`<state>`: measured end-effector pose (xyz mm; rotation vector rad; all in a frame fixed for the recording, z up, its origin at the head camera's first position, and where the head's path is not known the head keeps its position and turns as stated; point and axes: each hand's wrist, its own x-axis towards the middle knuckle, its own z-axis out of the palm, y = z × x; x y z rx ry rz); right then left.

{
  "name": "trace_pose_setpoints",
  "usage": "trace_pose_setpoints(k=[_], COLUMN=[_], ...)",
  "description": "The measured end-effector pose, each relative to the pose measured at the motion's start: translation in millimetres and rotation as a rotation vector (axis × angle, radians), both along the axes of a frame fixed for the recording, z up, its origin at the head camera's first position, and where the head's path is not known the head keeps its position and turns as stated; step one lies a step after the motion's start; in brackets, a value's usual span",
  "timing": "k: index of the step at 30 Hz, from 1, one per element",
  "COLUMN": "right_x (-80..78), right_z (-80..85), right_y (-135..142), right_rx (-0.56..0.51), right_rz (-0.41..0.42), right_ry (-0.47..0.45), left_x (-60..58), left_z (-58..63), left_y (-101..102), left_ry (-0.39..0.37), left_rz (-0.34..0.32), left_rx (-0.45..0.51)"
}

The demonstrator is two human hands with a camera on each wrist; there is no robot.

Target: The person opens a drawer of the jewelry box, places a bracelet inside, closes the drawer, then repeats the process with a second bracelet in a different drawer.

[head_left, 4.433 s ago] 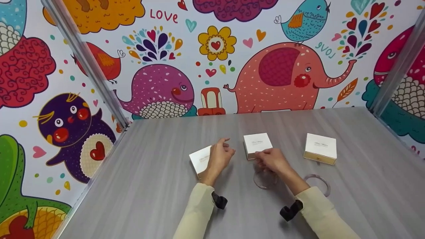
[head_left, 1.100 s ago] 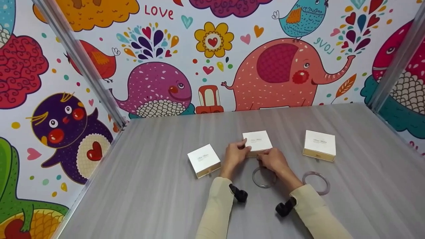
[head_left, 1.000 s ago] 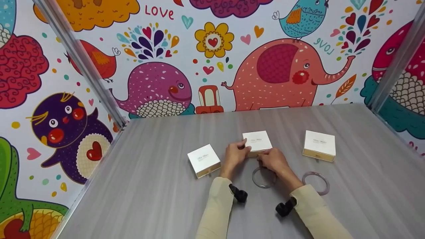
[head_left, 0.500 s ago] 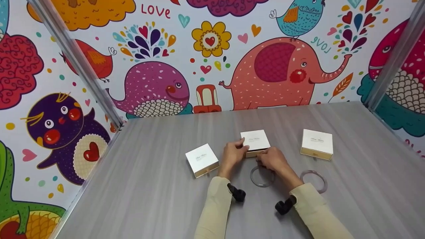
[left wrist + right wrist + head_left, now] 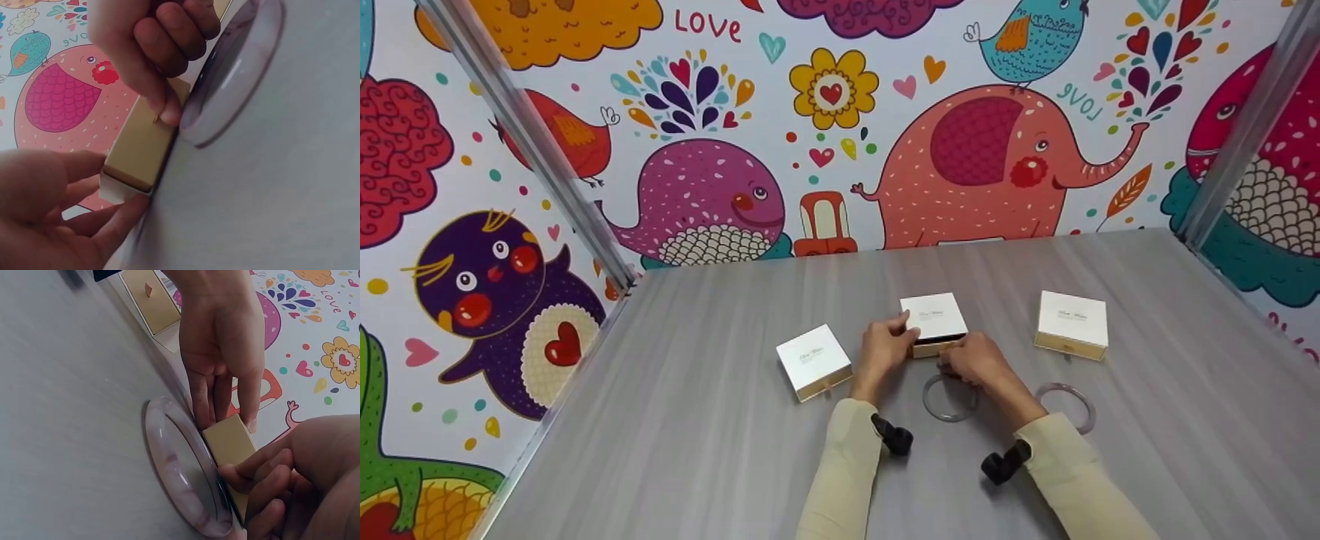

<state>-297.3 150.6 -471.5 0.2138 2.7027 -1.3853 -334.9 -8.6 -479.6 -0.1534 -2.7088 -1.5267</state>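
The middle white box [image 5: 934, 315] has a gold drawer [image 5: 138, 140], pulled a little way out toward me with a dark gap behind its front. My left hand [image 5: 885, 349] grips the sleeve of this box at its left side, thumb and fingers on opposite faces. With thumb and forefinger, my right hand [image 5: 979, 360] pinches the small pull tab [image 5: 156, 118] on the drawer's front; the other fingers are curled. A pale translucent bangle [image 5: 174, 472] lies flat on the table just in front of the drawer, partly under my right hand in the head view.
A similar white box [image 5: 814, 360] stands at the left, turned at an angle, and another box [image 5: 1072, 319] at the right. By my right forearm lies a second bangle [image 5: 1089, 409]. A patterned wall [image 5: 840, 165] closes off the back of the grey table [image 5: 697, 420].
My left hand has moved from over the left box to the middle box. Over the last second the drawer has slid slightly out toward me. The head view has shifted a little.
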Motion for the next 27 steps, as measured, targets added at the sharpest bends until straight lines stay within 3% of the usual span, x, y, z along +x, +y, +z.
trace_pose_setpoints(k=[27], right_x=[4.1], right_z=[4.9], right_y=[5.7], right_rx=[-0.009], right_rz=[0.034], right_ry=[-0.056], left_x=[-0.9], left_z=[0.4], left_y=[-0.2], left_ry=[-0.019], left_rz=[0.011], left_rx=[0.002])
